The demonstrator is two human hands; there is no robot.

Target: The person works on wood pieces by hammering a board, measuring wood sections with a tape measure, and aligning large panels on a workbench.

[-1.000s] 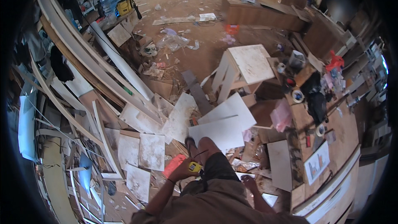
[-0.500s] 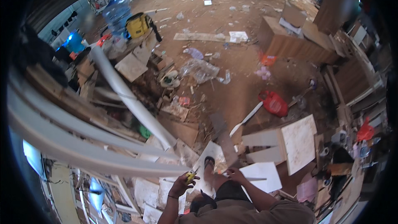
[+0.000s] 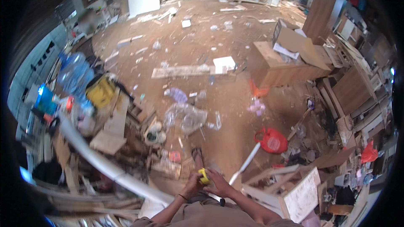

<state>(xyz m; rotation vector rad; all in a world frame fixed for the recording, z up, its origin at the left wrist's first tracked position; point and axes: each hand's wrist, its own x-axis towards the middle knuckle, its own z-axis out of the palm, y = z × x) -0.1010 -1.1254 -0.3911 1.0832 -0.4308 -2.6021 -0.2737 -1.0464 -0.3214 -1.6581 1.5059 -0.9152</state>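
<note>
In front of my body, my two hands meet at a small yellow tape measure (image 3: 203,176). My left hand (image 3: 192,186) is closed around its left side. Against its right side, the fingers of my right hand (image 3: 219,185) are bent and touch it. Parts of the tape measure are hidden by the fingers. Just beyond the hands, my sandalled foot (image 3: 197,154) stands on the brown ground.
A long white pipe-like piece (image 3: 113,176) slants along the left. Wooden box frames (image 3: 290,193) stand at right, near a red plastic bag (image 3: 272,141). Farther off are a yellow bag (image 3: 101,92), large blue water bottles (image 3: 75,77), clear plastic sheeting (image 3: 185,117) and a wooden cabinet (image 3: 282,65).
My hands, apart before, have come together at the tape measure. My view has tilted up and I have moved forward, away from the pale boards at left.
</note>
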